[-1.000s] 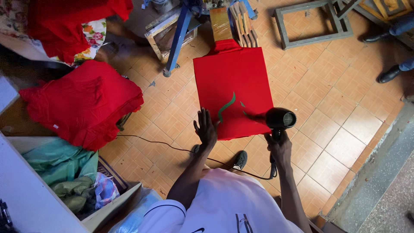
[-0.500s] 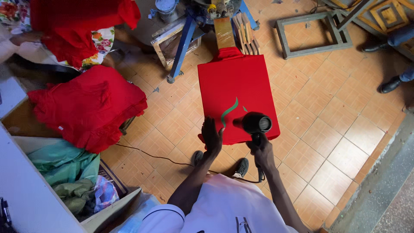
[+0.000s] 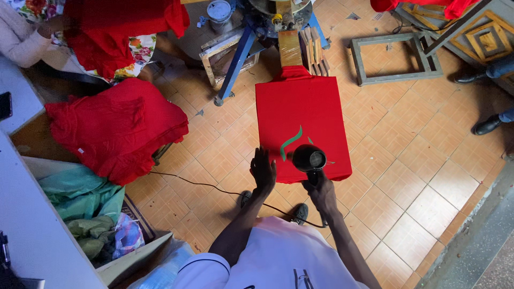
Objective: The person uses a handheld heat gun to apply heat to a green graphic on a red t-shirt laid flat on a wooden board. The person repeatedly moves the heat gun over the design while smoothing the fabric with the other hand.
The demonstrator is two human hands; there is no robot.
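Observation:
A red shirt (image 3: 302,115) lies stretched flat on a printing board, with a green printed mark (image 3: 290,143) near its lower edge. My right hand (image 3: 320,191) grips the handle of a black hair dryer (image 3: 309,159), whose barrel points down at the print. My left hand (image 3: 263,170) rests flat on the shirt's lower left edge, fingers spread, just left of the dryer.
A pile of red shirts (image 3: 118,128) lies to the left, and more red cloth (image 3: 115,27) is at the top left by another person's sleeve (image 3: 21,37). The dryer's cord (image 3: 203,186) runs over the tiled floor. Wooden frames (image 3: 395,56) and someone's shoes (image 3: 484,126) are on the right.
The dryer has moved left over the shirt, from its right edge to above the green print. My left hand has stayed on the shirt's lower left edge.

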